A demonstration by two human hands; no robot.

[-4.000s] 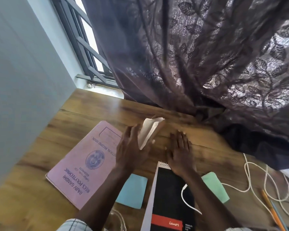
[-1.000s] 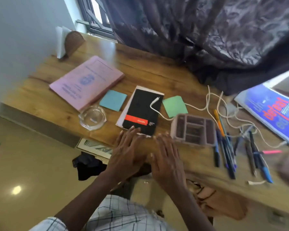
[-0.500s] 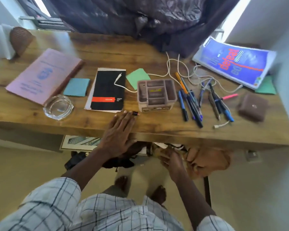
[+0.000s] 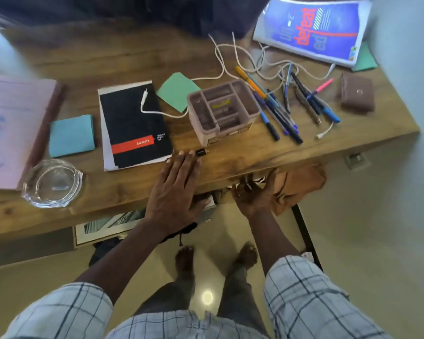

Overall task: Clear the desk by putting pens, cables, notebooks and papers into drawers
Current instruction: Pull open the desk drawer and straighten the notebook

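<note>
**Wooden desk (image 4: 132,57), nothing put away yet**

By the look of it the clearing has barely begun. The pens (image 4: 279,116), cable (image 4: 230,62), black notebook (image 4: 135,126), pink book (image 4: 12,123), blue book (image 4: 313,28) and both papers, blue (image 4: 71,135) and green (image 4: 176,90), all lie on top. The left hand (image 4: 174,189) rests flat on the front edge, fingers spread and holding nothing. The right hand (image 4: 252,194) reaches under the edge beside a brown bag (image 4: 299,182). Its fingers are hidden there, so I cannot tell what they grip, if anything. No drawer is visible. The pink book is blurred and cut off at the left.
</note>
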